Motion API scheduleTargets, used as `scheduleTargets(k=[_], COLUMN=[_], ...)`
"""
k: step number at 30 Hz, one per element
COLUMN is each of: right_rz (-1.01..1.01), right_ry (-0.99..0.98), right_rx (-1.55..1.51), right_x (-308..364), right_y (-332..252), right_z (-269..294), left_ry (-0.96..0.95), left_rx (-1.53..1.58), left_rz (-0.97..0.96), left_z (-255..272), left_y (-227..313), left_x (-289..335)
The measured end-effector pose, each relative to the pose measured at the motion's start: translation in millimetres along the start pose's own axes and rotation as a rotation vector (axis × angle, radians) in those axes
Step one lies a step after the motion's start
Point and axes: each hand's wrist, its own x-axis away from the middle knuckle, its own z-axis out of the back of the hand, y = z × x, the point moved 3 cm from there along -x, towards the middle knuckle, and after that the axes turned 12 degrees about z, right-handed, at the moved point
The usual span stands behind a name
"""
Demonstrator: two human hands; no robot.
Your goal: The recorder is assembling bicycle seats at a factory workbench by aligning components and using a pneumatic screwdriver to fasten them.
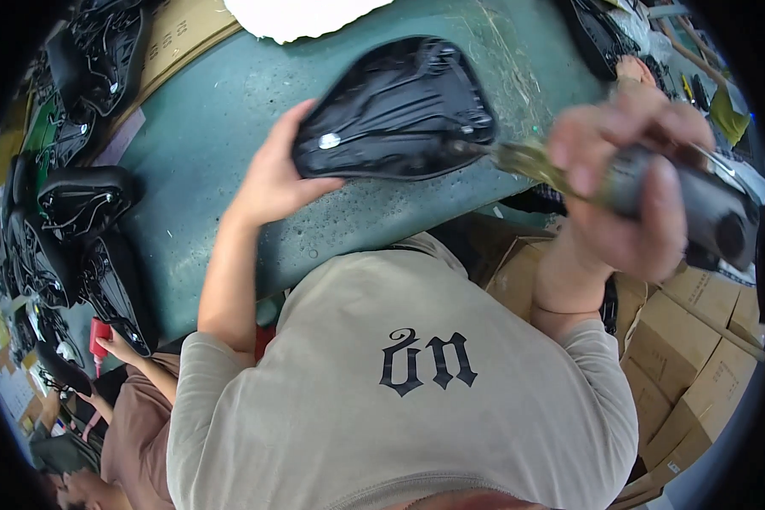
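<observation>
A black bicycle saddle (382,119) rests underside up on the green tabletop, its ribbed base and metal rails showing. My left hand (280,170) grips its left edge, with the thumb along the near side and the fingers behind. In my right hand (629,187) is a grey power screwdriver (697,204) with a yellowish front part, smeared by motion. Its front points left at the saddle's right end. Whether the tip touches the saddle I cannot tell.
More saddles (85,195) pile up on the left. A cardboard sheet (183,38) and a white piece (302,17) lie at the far side. Cardboard boxes (680,340) stand at right. A co-worker at lower left holds a red bottle (99,338); another hand (636,72) shows far right.
</observation>
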Motion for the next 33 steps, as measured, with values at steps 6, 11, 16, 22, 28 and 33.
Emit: scheduleTargets(k=[6, 11, 16, 22, 28, 33], right_rz=[-0.076, -0.159, -0.155, -0.188, -0.224, -0.197], right_ry=[0.052, 0.098, 0.096, 0.220, 0.148, 0.104], right_rx=[0.130, 0.242, 0.256, 0.200, 0.214, 0.146], right_x=[24, 19, 21, 33, 32, 39], right_y=[-5, 18, 16, 39, 52, 61], right_z=[-6, -24, -21, -19, -26, -16], left_ry=[0.165, 0.333, 0.415, 0.441, 0.454, 0.451], left_rx=[-0.250, -0.453, -0.480, -0.499, -0.499, -0.502], left_rz=[-0.176, -0.319, -0.278, -0.259, -0.297, -0.278], left_z=[27, -20, -30, -32, -32, -33], left_y=[38, 52, 45, 41, 44, 44], left_x=[9, -24, -31, -31, -32, -30])
